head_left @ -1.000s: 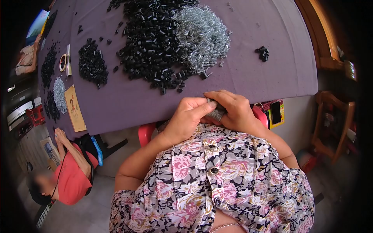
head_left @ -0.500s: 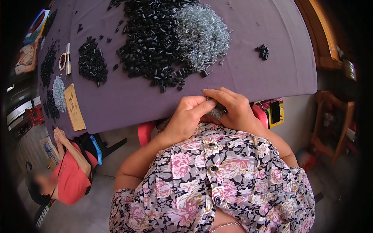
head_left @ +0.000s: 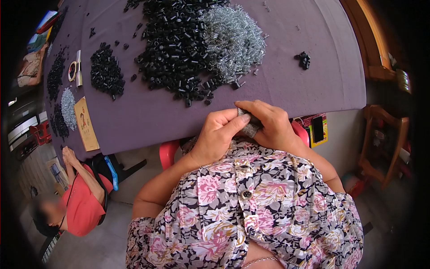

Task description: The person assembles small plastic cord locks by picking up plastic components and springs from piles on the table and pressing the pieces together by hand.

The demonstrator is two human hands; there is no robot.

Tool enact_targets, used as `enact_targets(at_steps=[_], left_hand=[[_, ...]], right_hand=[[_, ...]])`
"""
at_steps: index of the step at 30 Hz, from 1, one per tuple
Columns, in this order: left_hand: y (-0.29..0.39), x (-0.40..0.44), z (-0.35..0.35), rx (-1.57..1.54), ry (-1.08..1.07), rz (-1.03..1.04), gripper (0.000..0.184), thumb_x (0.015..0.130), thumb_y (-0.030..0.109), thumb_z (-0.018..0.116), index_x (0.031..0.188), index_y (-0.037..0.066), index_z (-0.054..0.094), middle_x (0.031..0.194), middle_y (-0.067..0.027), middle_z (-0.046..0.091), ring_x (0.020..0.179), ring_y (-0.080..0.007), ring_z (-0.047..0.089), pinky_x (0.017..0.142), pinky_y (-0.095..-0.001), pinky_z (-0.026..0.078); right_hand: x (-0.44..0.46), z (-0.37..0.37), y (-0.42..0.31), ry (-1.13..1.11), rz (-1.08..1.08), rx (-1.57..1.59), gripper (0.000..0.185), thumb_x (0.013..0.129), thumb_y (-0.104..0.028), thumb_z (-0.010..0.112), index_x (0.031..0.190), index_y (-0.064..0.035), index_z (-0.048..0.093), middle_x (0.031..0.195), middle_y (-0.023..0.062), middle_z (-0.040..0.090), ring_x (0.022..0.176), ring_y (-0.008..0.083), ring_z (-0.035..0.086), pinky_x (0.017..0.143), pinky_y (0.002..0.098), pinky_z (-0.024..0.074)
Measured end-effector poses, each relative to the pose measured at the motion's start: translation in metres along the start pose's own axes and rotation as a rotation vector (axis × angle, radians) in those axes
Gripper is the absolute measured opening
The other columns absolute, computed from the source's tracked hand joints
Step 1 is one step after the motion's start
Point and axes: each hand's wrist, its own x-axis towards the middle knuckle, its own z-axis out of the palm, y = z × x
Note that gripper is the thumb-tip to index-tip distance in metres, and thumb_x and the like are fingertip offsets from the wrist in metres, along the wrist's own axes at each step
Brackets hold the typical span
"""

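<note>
My left hand is closed in a pinch at the front edge of the table, its thumb and forefinger meeting the fingers of my right hand. That hand is closed too, its fingers bent over toward the left thumb. A grey, rough-looking cloth-like piece shows between the hands, near the right fingers; whether it is wrapped around a finger or gripped cannot be made out. Any small part at the fingertips is hidden. Beyond the hands lie a big heap of short black tubular parts and a pile of small metal springs.
A smaller black heap lies left, a little black cluster right. A tape roll and a tan booklet are at far left. A person in a red top sits there. A phone lies right of the hands.
The right fingers have shifted slightly, and more of the grey piece shows between the hands. The heaps on the table stay as they were.
</note>
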Motion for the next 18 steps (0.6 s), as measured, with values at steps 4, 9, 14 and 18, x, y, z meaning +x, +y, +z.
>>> enact_targets(at_steps=[4, 9, 14, 18], left_hand=[[0.0043, -0.0017, 0.0027, 0.037, 0.009, 0.015, 0.023, 0.104, 0.014, 0.053, 0.105, -0.005, 0.067, 0.093, -0.0039, 0.069, 0.082, -0.0059, 0.061, 0.073, -0.0235, 0.049], [-0.0033, 0.0017, -0.0036, 0.017, -0.005, 0.022, 0.023, 0.103, 0.013, 0.052, 0.106, -0.005, 0.067, 0.093, -0.0037, 0.069, 0.083, -0.0062, 0.062, 0.073, -0.0239, 0.05], [0.0001, 0.0026, -0.0012, 0.024, -0.009, 0.005, 0.025, 0.104, 0.014, 0.051, 0.107, -0.005, 0.066, 0.095, -0.0049, 0.069, 0.084, -0.0079, 0.063, 0.076, -0.0251, 0.052], [0.0033, 0.003, 0.0028, -0.028, 0.006, -0.036, 0.028, 0.105, 0.017, 0.05, 0.104, -0.006, 0.066, 0.092, -0.0031, 0.068, 0.082, -0.0069, 0.062, 0.074, -0.0248, 0.052]], right_hand=[[0.0011, 0.0004, 0.0007, 0.019, -0.02, 0.01, 0.048, 0.074, 0.004, 0.074, 0.12, 0.0001, 0.065, 0.096, 0.0185, 0.069, 0.086, 0.037, 0.07, 0.073, 0.0399, 0.0554], [0.0008, 0.0013, 0.0035, 0.037, -0.046, 0.022, 0.046, 0.075, 0.003, 0.074, 0.121, 0.0003, 0.066, 0.094, 0.0178, 0.069, 0.083, 0.0355, 0.071, 0.071, 0.0383, 0.0549], [0.0028, -0.0005, 0.0043, 0.031, -0.06, -0.007, 0.046, 0.071, 0.002, 0.073, 0.116, 0.0009, 0.066, 0.097, 0.0183, 0.069, 0.085, 0.0386, 0.069, 0.072, 0.0419, 0.0565], [0.0057, -0.0037, 0.003, 0.015, -0.069, -0.027, 0.044, 0.071, 0.0, 0.074, 0.115, 0.0013, 0.066, 0.094, 0.0172, 0.068, 0.081, 0.0382, 0.069, 0.069, 0.0418, 0.0559]])
